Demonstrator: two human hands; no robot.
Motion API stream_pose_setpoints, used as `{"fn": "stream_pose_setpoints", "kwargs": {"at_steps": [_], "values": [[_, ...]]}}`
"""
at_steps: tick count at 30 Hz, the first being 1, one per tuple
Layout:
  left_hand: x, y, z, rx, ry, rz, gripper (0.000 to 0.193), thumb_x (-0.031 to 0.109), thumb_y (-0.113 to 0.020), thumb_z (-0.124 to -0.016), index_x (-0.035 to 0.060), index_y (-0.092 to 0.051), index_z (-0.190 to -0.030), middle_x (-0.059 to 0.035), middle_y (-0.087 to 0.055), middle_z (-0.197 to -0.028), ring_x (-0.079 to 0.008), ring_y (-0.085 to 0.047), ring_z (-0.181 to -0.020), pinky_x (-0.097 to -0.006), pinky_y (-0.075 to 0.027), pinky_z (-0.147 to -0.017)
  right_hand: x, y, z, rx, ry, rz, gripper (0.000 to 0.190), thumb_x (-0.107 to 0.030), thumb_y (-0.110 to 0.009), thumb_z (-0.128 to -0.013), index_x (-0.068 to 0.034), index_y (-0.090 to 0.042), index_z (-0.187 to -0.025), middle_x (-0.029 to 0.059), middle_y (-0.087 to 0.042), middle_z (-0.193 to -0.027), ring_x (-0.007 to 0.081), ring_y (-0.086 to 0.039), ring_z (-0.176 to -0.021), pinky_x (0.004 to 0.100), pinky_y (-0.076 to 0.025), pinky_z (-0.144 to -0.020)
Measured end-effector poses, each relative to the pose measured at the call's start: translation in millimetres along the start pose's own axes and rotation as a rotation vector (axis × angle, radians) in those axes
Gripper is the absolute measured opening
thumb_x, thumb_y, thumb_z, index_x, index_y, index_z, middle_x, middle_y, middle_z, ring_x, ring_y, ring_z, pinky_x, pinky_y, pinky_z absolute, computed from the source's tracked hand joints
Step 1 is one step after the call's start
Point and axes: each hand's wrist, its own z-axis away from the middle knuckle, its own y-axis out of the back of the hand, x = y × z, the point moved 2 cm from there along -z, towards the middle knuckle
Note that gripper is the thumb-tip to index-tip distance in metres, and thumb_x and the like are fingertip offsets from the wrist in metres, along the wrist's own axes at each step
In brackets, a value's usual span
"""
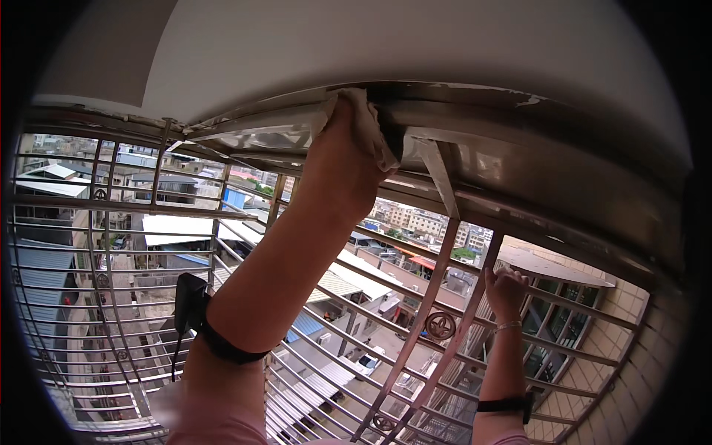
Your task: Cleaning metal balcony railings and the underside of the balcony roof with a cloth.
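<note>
My left hand [347,167] is raised high and holds a pale cloth [370,125] against the metal frame [267,123] just under the ceiling. The cloth wraps over the fingers, so the fingertips are hidden. Lower and to the right, my right hand [506,283] is closed around a bar of the metal window grille [475,295], beside an upright post. A thin bracelet circles the right wrist. Both arms wear black straps, and a black device [190,303] with a cable sits on the left one.
The white ceiling [389,39] is overhead, with metal panels [556,150] below it. A slanting metal brace [439,175] joins the frame to the grille. A tiled wall [634,356] stands at the right. Roofs, buildings and a white car [368,361] lie far below, outside the bars.
</note>
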Motion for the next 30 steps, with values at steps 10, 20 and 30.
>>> {"fn": "stream_pose_setpoints", "kwargs": {"at_steps": [10,20,30], "values": [[-36,116,-70,0.391,-0.050,0.090,0.042,0.022,-0.052,-0.078,0.0072,-0.037,-0.113,-0.0093,-0.047,-0.116,-0.0245,-0.050,-0.100,-0.0371,-0.042,-0.081,3,0,2,0.087,0.031,-0.119,0.040,-0.039,-0.047,-0.080,-0.003,-0.060,-0.069,0.0127,-0.061,-0.074,0.0264,-0.057,-0.079,0.0400,-0.037,-0.078],[-19,-7,-16,0.376,0.018,0.221,0.036,0.003,-0.054,-0.078,0.0071,-0.037,-0.109,-0.0037,-0.047,-0.102,-0.0179,-0.048,-0.090,-0.0294,-0.046,-0.069,5,-6,1,0.080,-0.030,-0.102,0.039,-0.039,-0.048,-0.078,-0.003,-0.060,-0.069,0.0135,-0.061,-0.077,0.0259,-0.057,-0.081,0.0406,-0.036,-0.079],[-13,55,-27,0.201,0.001,-0.510,0.049,0.002,-0.062,-0.072,0.0073,-0.035,-0.113,-0.0138,-0.050,-0.108,-0.0227,-0.051,-0.097,-0.0315,-0.048,-0.075,2,5,3,0.035,0.061,-0.172,0.036,-0.038,-0.052,-0.078,-0.003,-0.061,-0.075,0.0135,-0.060,-0.081,0.0265,-0.056,-0.083,0.0408,-0.035,-0.082]]}}
